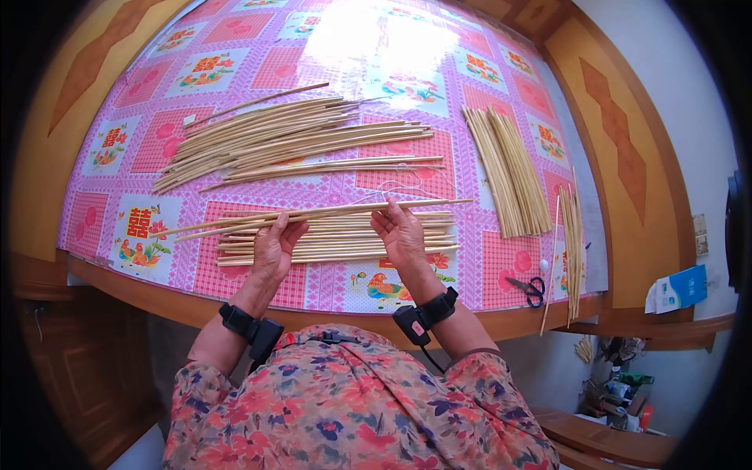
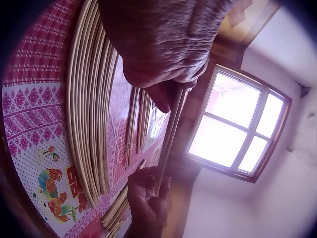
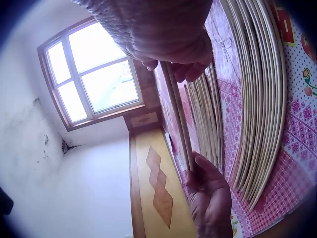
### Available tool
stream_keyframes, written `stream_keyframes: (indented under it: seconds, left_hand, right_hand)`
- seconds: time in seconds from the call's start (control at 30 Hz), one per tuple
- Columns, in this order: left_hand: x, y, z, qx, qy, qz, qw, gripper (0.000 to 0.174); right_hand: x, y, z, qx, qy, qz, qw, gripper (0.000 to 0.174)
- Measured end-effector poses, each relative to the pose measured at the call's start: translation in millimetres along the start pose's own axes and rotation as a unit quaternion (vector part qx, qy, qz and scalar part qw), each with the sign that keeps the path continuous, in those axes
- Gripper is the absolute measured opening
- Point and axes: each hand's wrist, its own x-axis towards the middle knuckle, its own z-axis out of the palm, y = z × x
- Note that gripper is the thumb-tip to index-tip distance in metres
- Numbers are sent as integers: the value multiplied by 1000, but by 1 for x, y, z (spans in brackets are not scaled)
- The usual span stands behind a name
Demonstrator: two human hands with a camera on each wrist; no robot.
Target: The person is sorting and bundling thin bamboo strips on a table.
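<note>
My left hand (image 1: 276, 244) and right hand (image 1: 401, 235) each pinch a pair of thin tan stalks (image 1: 337, 210) between thumb and fingers. The pair runs crosswise and extends past both hands. Seen from the left wrist, the two stalks (image 2: 171, 134) lie side by side between the hands; the right wrist view shows the same stalks (image 3: 177, 109). Under the hands, a flat row of similar stalks (image 1: 337, 244) lies on the patterned tablecloth (image 1: 235, 290). White string (image 1: 407, 186) lies loosely just beyond the held pair.
A larger spread of stalks (image 1: 266, 133) lies farther back on the left. To the right are a neat bundle (image 1: 509, 172), a narrower group of stalks (image 1: 573, 251), scissors (image 1: 534, 290) and a small white object (image 1: 544, 266). A wooden edge (image 1: 196, 299) borders the near side.
</note>
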Motion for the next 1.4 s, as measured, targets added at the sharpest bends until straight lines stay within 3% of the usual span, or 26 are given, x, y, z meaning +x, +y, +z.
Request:
stream_keyframes:
  seconds: [0.07, 0.17, 0.47, 1.13, 1.33, 1.4]
  left_hand:
    - [-1, -2, -6, 5, -12, -8, 1000, 12]
    - [-6, -1, -1, -6, 6, -17, 1000, 13]
    - [0, -4, -10, -17, 7, -3, 1000, 24]
    - [2, -7, -15, -15, -19, -20, 1000, 22]
    - [-5, 1, -26, 14, 17, -13, 1000, 19]
    - [7, -16, -28, 18, -7, -22, 1000, 16]
  right_hand:
    - [4, 1, -3, -19, 22, 8, 1000, 17]
    - [8, -1, -7, -7, -31, -24, 999, 16]
    - [15, 2, -28, -7, 31, -36, 999, 14]
    - [13, -18, -56, -25, 53, -22, 998, 8]
    - [12, -17, -64, -28, 83, -46, 995, 9]
    - [11, -20, -68, -29, 76, -52, 995, 10]
